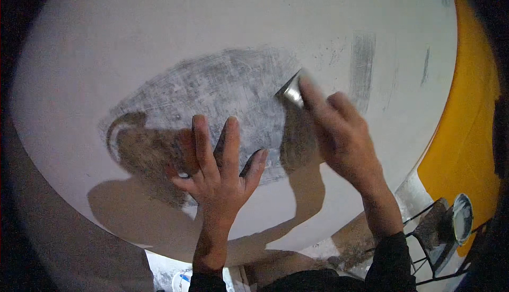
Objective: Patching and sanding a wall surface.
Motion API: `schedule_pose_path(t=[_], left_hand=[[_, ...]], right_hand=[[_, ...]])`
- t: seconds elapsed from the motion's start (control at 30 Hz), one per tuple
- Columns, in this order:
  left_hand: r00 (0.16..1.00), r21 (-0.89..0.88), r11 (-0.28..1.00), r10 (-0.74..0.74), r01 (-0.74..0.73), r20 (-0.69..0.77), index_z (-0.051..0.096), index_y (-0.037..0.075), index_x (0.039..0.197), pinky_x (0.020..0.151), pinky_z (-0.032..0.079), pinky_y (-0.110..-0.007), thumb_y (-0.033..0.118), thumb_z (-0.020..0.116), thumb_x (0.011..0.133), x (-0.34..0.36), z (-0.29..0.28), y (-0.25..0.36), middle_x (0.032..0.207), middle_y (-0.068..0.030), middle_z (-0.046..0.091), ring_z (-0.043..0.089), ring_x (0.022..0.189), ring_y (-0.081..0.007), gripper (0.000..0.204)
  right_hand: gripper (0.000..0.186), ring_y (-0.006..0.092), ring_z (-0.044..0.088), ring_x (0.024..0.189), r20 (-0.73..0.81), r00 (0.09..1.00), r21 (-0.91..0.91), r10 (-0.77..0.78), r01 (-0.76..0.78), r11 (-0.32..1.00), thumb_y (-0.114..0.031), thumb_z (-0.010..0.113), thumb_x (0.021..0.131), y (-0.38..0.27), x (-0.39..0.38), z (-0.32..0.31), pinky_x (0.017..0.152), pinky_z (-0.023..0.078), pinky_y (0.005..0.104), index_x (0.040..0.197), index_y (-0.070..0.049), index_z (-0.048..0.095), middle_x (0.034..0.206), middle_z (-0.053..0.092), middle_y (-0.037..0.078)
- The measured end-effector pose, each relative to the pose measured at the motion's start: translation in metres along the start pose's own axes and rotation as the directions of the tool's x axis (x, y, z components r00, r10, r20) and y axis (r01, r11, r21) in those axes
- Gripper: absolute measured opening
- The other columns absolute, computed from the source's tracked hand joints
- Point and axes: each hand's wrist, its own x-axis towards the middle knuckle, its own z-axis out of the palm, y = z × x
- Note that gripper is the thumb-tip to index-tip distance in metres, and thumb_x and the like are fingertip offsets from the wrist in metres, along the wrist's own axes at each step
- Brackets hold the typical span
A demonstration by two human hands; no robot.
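A large white curved surface [228, 11] fills most of the head view, with a roughly oval grey patch of scuffs and scratches [238, 74] across its middle. My left hand [217, 170] rests on the lower part of that patch with fingers spread, holding nothing. My right hand [342, 138] grips a small metal blade tool [291, 91] at the patch's right edge, its shiny blade angled toward the upper left. Whether the tool has a handle is hidden by my fingers. Grey vertical smears [362, 64] mark the surface to the upper right. Shadows of my hands fall over the patch.
A yellow-orange surface [448, 149] lies beyond the white surface's right edge. At lower right, a round container with pale residue [463, 218] sits on a dark metal frame [440, 271]. A white bucket [183, 281] is partly visible at the bottom.
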Motion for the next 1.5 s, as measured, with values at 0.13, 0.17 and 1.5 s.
schedule_pose_path(t=[0.13, 0.17, 1.5], left_hand=[[1.000, 0.017, 1.000, 0.021, -0.021, -0.022, 0.047, 0.022, 0.130, 0.099, -0.001, -0.059, 0.058, 0.055, 0.077, -0.003, 0.002, -0.002, 0.142, -0.0167, 0.028, 0.028, 0.129, -0.0338, 0.064], [0.999, 0.010, 0.999, 0.031, -0.031, -0.025, 0.044, 0.019, 0.131, 0.098, -0.004, -0.061, 0.056, 0.057, 0.077, -0.004, 0.003, -0.003, 0.143, -0.0183, 0.027, 0.028, 0.130, -0.0338, 0.067], [0.999, -0.006, 0.999, 0.036, -0.036, -0.036, 0.042, 0.016, 0.132, 0.101, 0.009, -0.060, 0.051, 0.061, 0.076, -0.009, 0.003, 0.003, 0.142, -0.0194, 0.027, 0.026, 0.129, -0.0414, 0.068]], right_hand=[[0.066, 0.0285, 0.053, 0.060, -0.053, 0.996, -0.069, 0.068, -0.071, 0.995, -0.001, 0.059, 0.073, 0.005, -0.015, 0.007, 0.052, 0.047, 0.0389, 0.134, -0.022, 0.040, 0.081, 0.045, 0.010], [0.070, 0.0301, 0.055, 0.057, -0.015, 0.997, -0.124, 0.071, -0.072, 0.990, -0.005, 0.059, 0.074, 0.006, -0.025, 0.015, 0.048, 0.048, 0.0402, 0.136, -0.027, 0.036, 0.084, 0.045, 0.010], [0.073, 0.0322, 0.054, 0.065, 0.022, 0.988, 0.163, 0.154, -0.156, 0.974, 0.003, 0.057, 0.074, 0.005, -0.065, 0.045, 0.057, 0.047, 0.0401, 0.138, -0.022, 0.032, 0.084, 0.044, 0.014]])
